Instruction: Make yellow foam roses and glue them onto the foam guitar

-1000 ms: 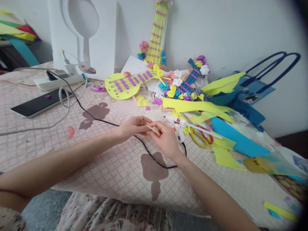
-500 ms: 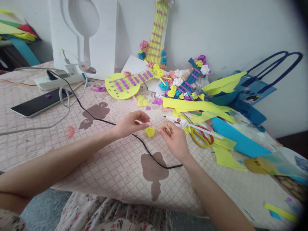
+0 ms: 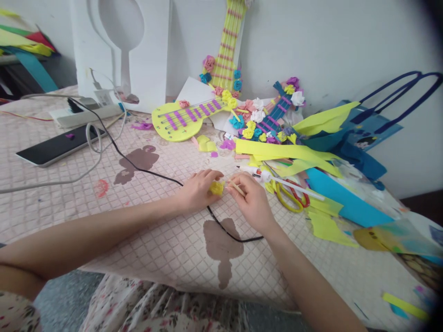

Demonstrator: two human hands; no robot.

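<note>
My left hand (image 3: 199, 190) has its fingers curled round a small yellow crepe-paper flower (image 3: 217, 187), whose right side shows beyond the fingertips. Close on the right, my right hand (image 3: 251, 198) pinches a short, thin wooden stick (image 3: 237, 188). Its fingertips are near the flower; whether they touch it I cannot tell. A black cord (image 3: 221, 225) runs beneath the left wrist. Just beyond the right hand lie a white glue gun (image 3: 265, 176) and scissors with yellow handles (image 3: 289, 200).
Behind the hands lie a yellow paper guitar (image 3: 178, 131) and a blue one (image 3: 273, 117) with paper flowers. Yellow crepe strips (image 3: 287, 150) and a blue strip (image 3: 346, 196) spread to the right. A black-topped slab (image 3: 58, 145) and a white power strip (image 3: 86, 115) sit at left.
My left hand has moved right and down and closed round the yellow flower, which was in plain view below its fingers. My right hand stays nearly in place with the stick, now tilted more flatly.
</note>
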